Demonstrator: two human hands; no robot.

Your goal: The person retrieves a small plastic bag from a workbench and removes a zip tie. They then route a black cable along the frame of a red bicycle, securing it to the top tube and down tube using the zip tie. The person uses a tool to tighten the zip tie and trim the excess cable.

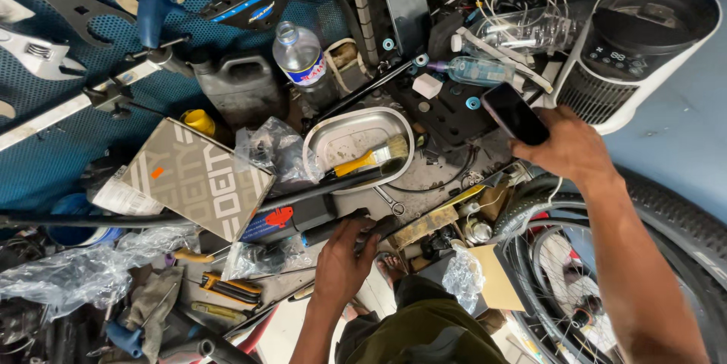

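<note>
Left hand (342, 262) gripping black tube (344, 226), right hand (568, 144) holding glossy phone (515, 112)

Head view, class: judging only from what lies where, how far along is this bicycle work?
Done: tools are spread out, and a yellow-handled brush lies in the metal tray. In hand: the left hand grips a black tube, while the right hand holds a phone. Left: the bicycle wheel rests beside the person, untouched; whether it is mounted cannot be told.
</note>
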